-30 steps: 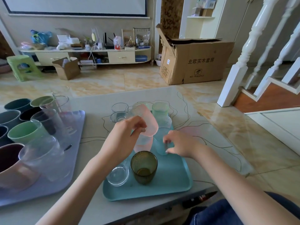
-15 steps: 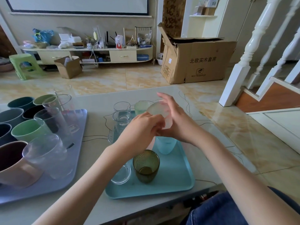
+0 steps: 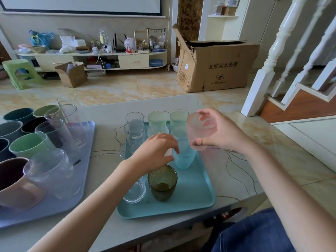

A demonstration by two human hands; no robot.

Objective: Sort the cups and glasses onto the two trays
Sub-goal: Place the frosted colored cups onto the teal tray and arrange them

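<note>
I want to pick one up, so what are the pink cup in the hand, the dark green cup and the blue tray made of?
The pink cup looks like frosted glass or plastic: cloudy, and the fingers show through. The dark green cup looks like tinted glass: see-through, shiny, bumpy pattern. The blue tray looks like matte plastic: solid colour, rounded rim.

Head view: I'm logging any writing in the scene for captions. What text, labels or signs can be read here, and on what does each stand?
"北欧实木套房": printed on the side of the big cardboard box on the floor.
"NO TRAMPLE": under a small pictogram lower on the same box.
White sticker on the box's left face: too small to read.
Red markings on a clear glass on the purple tray: too blurred to read.
Items on the low cabinet: nothing legible.
</note>
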